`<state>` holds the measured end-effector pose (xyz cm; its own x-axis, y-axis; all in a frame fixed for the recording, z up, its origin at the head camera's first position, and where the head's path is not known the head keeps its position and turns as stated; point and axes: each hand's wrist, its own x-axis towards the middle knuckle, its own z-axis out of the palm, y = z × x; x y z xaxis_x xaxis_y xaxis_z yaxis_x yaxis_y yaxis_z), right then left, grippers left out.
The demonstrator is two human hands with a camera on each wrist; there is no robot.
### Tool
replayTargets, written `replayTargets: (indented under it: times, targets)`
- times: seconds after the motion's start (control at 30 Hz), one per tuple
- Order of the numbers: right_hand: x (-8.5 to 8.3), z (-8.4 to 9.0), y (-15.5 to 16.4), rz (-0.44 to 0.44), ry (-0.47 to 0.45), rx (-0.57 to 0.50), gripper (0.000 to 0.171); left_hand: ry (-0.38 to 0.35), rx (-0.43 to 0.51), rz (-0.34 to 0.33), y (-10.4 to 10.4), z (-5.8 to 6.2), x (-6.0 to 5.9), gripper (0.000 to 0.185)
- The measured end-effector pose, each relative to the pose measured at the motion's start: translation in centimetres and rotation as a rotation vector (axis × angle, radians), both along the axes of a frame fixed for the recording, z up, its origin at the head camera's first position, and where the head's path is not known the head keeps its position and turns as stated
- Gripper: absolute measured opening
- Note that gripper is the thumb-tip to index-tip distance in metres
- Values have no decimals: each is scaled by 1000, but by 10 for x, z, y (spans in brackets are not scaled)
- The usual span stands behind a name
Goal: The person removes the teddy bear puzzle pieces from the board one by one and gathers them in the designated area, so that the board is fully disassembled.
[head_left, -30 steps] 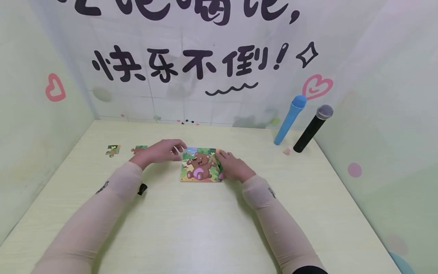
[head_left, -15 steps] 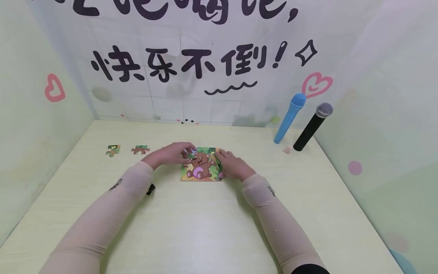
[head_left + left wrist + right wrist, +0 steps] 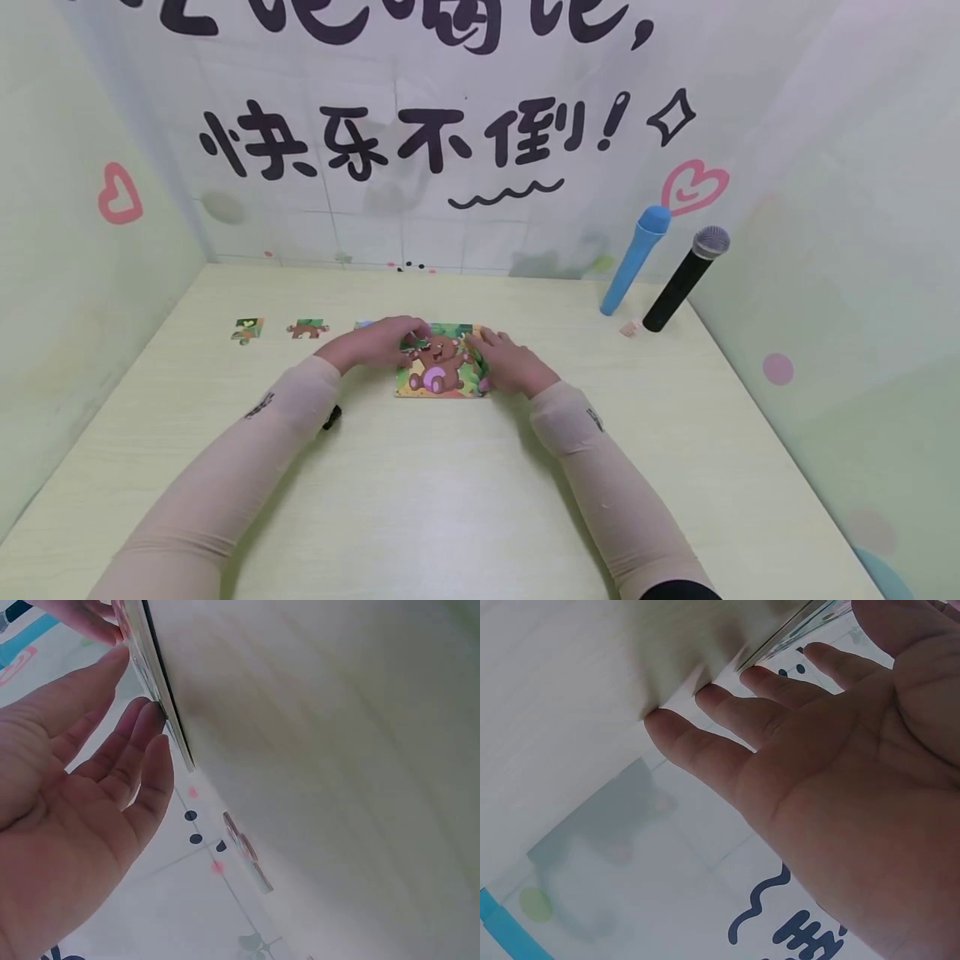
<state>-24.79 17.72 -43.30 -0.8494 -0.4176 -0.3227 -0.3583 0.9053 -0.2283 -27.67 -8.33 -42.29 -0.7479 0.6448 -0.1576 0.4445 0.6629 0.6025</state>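
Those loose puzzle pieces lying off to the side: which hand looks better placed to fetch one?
Probably the left hand. The loose pieces lie on its side of the bear puzzle, while the right hand rests at the puzzle's opposite edge and would have to cross over it.

Both arms reach forward, left hand (image 3: 375, 342) and right hand (image 3: 510, 367) fingers extended.

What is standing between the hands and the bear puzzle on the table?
Nothing visible. The left hand rests at the upper left corner of the bear puzzle, and the right hand lies against its right edge. The loose pieces lie apart, farther left on the table.
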Motion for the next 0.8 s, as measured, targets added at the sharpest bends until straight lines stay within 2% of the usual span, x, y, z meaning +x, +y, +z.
replayTargets:
  times: [0.37,0.8]
  targets:
    - [1,2,0,13,-13,-29,81,-53,-14,5,2,-1,-4,55]
    - [3,0,-2,-23,-121,-31,76,-85,13,15,1,-3,-5,45]
